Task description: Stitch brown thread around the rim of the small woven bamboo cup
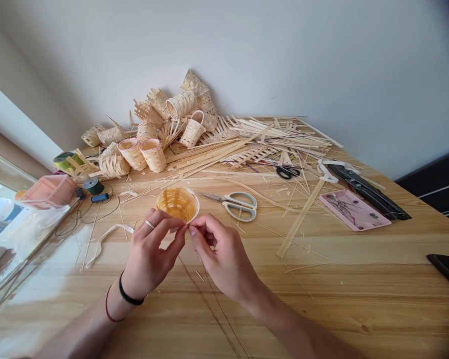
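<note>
Your left grip and right grip meet near the centre of the frame, each pinched together on the near rim of the basket. The basket is just left of centre; white trim lines its rim's right side. Scissors lie beside it on the tabletop. The tray occupies the right of the frame; the green spool, the left.
</note>
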A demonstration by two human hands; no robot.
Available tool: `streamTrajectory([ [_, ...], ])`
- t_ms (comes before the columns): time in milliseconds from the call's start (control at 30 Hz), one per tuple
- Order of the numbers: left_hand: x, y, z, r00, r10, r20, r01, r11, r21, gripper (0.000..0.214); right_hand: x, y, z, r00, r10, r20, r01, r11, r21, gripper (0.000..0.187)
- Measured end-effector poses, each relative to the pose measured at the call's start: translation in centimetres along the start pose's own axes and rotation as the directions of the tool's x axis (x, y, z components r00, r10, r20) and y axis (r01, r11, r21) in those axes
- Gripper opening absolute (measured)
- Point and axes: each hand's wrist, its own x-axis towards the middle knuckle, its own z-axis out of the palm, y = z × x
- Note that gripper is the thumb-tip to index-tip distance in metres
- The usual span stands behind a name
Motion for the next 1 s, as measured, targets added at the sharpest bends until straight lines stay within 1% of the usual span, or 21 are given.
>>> streamTrajectory([
  [133,0.0,-0.2,-0.1,0.999,-0.031,-0.021,0.032,0.999,0.027,0.008,0.2,0.0,-0.4,0.995,0.052,0.086,-0.049,0.998,-0.029,0.022],
  [200,0.1,-0.4,-0.2,0.999,-0.037,-0.03,0.039,0.999,0.036,0.007,0.3,-0.1,-0.5,0.992,0.048,0.117,-0.044,0.998,-0.038,0.024],
  [367,0.2,-0.7,-0.3,0.998,-0.038,-0.041,0.039,0.999,0.034,0.007,0.4,-0.4,-0.8,0.988,0.027,0.151,-0.017,0.998,-0.066,0.025],
  [500,0.2,-0.6,-0.3,1.0,-0.019,-0.011,0.019,1.0,0.009,0.007,0.4,-0.4,-0.9,0.99,0.019,0.137,-0.008,0.996,-0.086,0.026],
  [667,0.2,-0.6,-0.2,1.0,0.021,0.013,-0.021,0.999,-0.026,0.007,0.5,-0.1,-1.2,0.989,0.035,0.141,-0.025,0.997,-0.068,0.029],
  [767,0.2,-0.7,-0.2,1.0,-0.002,0.022,0.002,1.0,-0.017,0.008,0.8,-0.2,-1.6,0.991,0.036,0.128,-0.027,0.997,-0.076,0.031],
  [867,0.2,-0.9,-0.3,0.999,-0.025,0.027,0.025,1.0,-0.007,0.008,1.2,-0.2,-2.1,0.996,0.032,0.086,-0.026,0.997,-0.076,0.03],
  [933,0.1,-1.0,-0.4,0.999,-0.024,0.038,0.024,1.0,-0.007,0.006,1.4,-0.1,-2.4,0.997,0.026,0.069,-0.022,0.998,-0.054,0.029],
  [1000,0.0,-1.0,-0.4,0.998,-0.016,0.06,0.016,1.0,-0.01,0.002,1.5,0.1,-2.4,0.997,0.013,0.078,-0.01,0.999,-0.032,0.029],
])
